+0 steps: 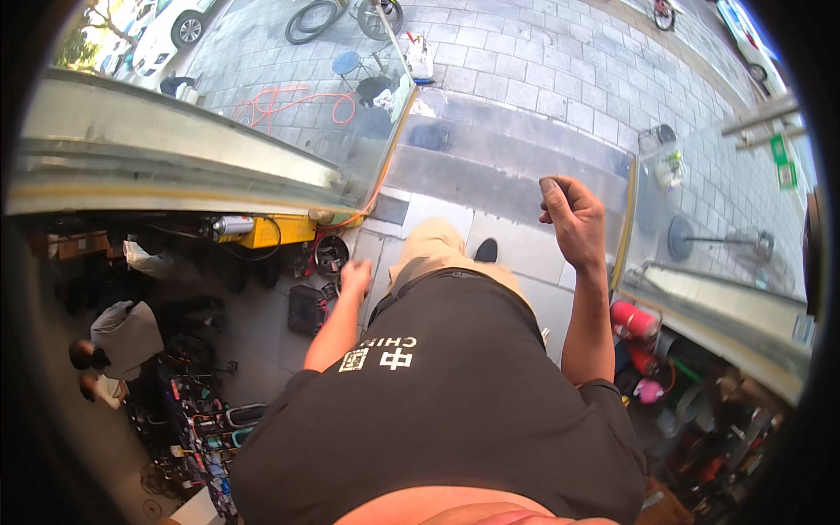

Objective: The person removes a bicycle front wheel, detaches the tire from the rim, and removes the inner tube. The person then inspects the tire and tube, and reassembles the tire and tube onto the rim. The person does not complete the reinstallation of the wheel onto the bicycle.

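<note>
Looking down from the head view, I see both hands empty. My right hand [570,219] is raised and curled into a loose fist over the grey threshold, beside the yellow-edged glass door panel [632,219], gripping nothing. My left hand [355,276] hangs low with fingers curled in; whether it is fully closed I cannot tell. The things nearest it lie on the tiled floor [262,324] just below: a black case [307,309] and a round black tool [332,255]. I judge the case rigid and fairly heavy, best taken at its top edge or handle, though no handle shows clearly from here.
</note>
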A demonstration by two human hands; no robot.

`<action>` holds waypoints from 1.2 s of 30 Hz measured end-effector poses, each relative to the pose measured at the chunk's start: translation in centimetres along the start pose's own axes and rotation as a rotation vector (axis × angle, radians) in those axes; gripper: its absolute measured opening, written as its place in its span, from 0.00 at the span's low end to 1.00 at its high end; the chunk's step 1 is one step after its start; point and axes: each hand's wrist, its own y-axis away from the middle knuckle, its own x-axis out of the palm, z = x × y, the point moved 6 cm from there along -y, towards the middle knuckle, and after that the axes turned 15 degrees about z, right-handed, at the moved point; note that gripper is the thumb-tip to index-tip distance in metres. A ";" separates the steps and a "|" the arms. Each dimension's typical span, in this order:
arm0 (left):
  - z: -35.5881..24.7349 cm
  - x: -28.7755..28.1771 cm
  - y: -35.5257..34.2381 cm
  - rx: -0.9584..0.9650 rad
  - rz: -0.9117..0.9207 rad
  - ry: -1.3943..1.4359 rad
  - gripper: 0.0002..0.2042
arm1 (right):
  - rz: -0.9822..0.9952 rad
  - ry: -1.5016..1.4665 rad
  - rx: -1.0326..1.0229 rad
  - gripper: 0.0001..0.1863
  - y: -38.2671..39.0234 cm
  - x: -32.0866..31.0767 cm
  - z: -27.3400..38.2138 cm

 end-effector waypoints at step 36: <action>-40.6 25.8 -37.8 -0.332 -0.081 -0.070 0.23 | 0.298 0.158 0.140 0.17 -84.0 -20.7 -6.7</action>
